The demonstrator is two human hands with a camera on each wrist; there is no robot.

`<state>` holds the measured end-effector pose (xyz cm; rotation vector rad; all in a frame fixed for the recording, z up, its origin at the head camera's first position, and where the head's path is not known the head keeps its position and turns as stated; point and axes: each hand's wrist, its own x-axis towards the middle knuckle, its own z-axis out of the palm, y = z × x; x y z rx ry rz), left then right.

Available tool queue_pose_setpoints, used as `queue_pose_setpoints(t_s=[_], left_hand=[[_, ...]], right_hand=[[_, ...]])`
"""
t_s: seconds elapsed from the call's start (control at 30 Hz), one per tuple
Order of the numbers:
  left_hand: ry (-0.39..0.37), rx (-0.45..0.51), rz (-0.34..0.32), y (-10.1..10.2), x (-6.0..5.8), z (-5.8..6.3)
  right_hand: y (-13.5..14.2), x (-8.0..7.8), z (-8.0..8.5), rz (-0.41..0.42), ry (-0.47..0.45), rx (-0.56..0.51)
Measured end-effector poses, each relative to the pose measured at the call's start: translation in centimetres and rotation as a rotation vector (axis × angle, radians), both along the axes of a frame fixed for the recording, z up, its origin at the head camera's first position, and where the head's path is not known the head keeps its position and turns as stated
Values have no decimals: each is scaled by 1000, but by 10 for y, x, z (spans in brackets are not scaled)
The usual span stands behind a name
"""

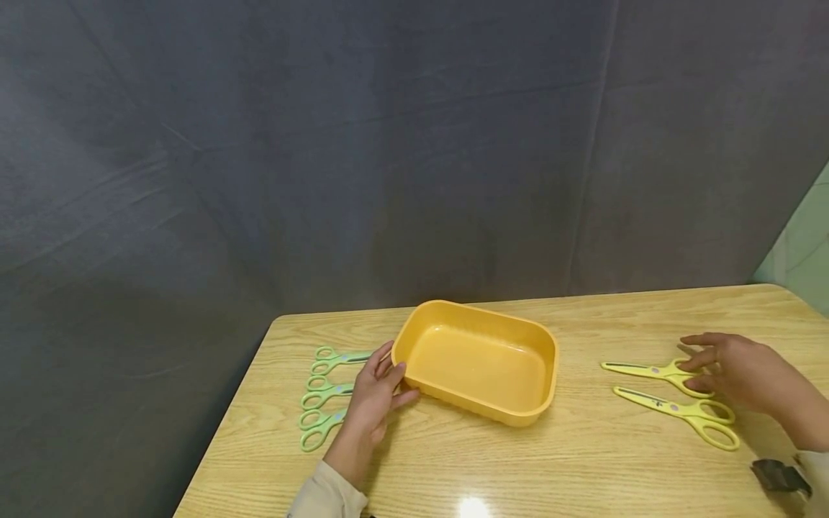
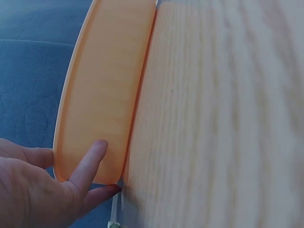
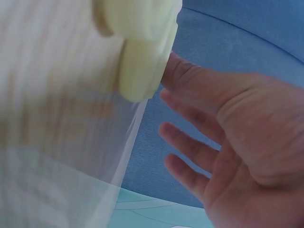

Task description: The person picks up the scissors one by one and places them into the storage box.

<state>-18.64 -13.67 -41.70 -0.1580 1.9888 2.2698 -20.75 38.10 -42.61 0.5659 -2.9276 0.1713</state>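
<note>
A yellow-orange plastic tray (image 1: pixel 482 363) stands near the table's back edge, its inside bare. My left hand (image 1: pixel 376 399) is at the tray's left end. In the left wrist view, its fairly straight, spread fingers (image 2: pixel 90 164) lie against the tray's outer wall (image 2: pixel 104 71). On the right lie two pairs of yellow scissors, a farther pair (image 1: pixel 660 370) and a nearer pair (image 1: pixel 680 410), blades toward the tray. My right hand (image 1: pixel 741 370) hovers at the farther pair's handles, fingers spread and loosely bent. In the right wrist view, its thumb overlaps the yellow handle (image 3: pixel 145 66).
Three pairs of green scissors, back (image 1: pixel 333 362), middle (image 1: pixel 324 391) and front (image 1: pixel 320 424), lie left of the tray, blades partly behind my left hand. The wooden table (image 1: pixel 550 467) ends at a grey cloth (image 1: pixel 421 180). A dark strap (image 1: pixel 780 476) sits by my right sleeve.
</note>
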Motion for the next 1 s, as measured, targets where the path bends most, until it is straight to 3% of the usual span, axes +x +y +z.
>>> queue_pose_setpoints(t_s=[0.1, 0.3, 0.4, 0.47, 0.7, 1.0], left_hand=[[1, -1, -1, 0, 0, 0], [9, -21, -12, 0, 0, 0], [11, -27, -8, 0, 1, 0], [10, -31, -5, -1, 1, 0], [8, -38, 1, -1, 0, 0], [1, -56, 3, -1, 0, 0]], right_hand=[[0, 1, -1, -2, 18, 9], [0, 1, -8, 57, 202, 2], [0, 0, -7, 72, 229, 7], [-2, -1, -4, 64, 194, 9], [-7, -3, 5, -57, -89, -48], [-11, -1, 12, -97, -100, -59]])
